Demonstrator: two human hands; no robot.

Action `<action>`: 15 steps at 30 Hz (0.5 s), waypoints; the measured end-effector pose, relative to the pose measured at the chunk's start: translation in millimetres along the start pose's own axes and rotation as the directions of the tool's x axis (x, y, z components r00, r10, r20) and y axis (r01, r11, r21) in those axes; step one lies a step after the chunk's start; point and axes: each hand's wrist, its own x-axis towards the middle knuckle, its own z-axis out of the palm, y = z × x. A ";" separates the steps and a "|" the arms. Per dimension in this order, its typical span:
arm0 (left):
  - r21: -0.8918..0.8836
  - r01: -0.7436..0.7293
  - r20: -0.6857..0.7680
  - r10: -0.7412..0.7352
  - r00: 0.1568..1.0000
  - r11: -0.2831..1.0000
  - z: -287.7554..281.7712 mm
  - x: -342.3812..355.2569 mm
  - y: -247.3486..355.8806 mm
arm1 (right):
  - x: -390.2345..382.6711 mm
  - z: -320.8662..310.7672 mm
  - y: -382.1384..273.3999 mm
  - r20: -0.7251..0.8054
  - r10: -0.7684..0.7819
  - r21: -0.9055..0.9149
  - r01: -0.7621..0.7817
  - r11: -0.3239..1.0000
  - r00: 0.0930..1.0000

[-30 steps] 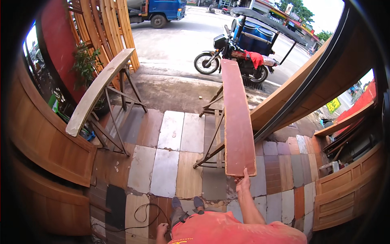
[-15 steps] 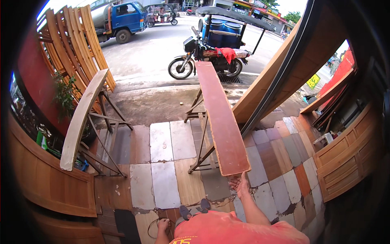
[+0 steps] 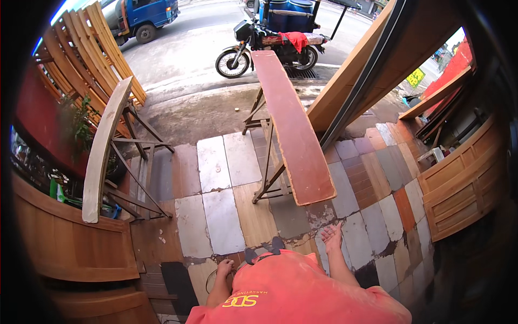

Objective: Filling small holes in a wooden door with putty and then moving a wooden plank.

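Observation:
My right hand (image 3: 332, 234) is open, palm up with the fingers apart, and holds nothing. It hovers over the floor a short way off the near end of a long reddish-brown coated board (image 3: 303, 137). That board lies lengthwise on a dark metal trestle (image 3: 268, 186). Low and to the left, beside my body, my left hand (image 3: 225, 267) is closed; a thin dark cord (image 3: 208, 282) loops out from it. How the fingers grip the cord is too small to make out.
On the left, a pale board (image 3: 106, 151) rests on another trestle (image 3: 141, 186). Wooden door panels (image 3: 75, 232) lean at the left, and another panel (image 3: 458, 189) at the right. A wooden post (image 3: 350, 75) rises beyond the board. Outside stands a motorcycle (image 3: 264, 43); a blue truck (image 3: 143, 19) is farther off.
My right hand has come away from the board's near end, toward me and slightly right. The view has tilted down, and the truck has shifted left.

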 end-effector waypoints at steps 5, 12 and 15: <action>0.030 -0.076 0.019 0.075 0.997 0.997 16.2 11.9 36.4 | 9.8 65.1 -76.7 -0.062 -0.223 -0.015 0.222 0.975 0.973; -0.121 -0.302 0.175 0.320 0.931 0.946 113.2 -4.4 226.9 | 60.7 115.8 -139.7 0.165 -0.539 -0.473 0.546 0.692 0.826; -0.115 -0.468 0.103 0.479 0.872 0.876 170.3 -28.3 323.3 | 70.5 132.9 -155.8 0.354 -0.500 -0.605 0.602 0.522 0.790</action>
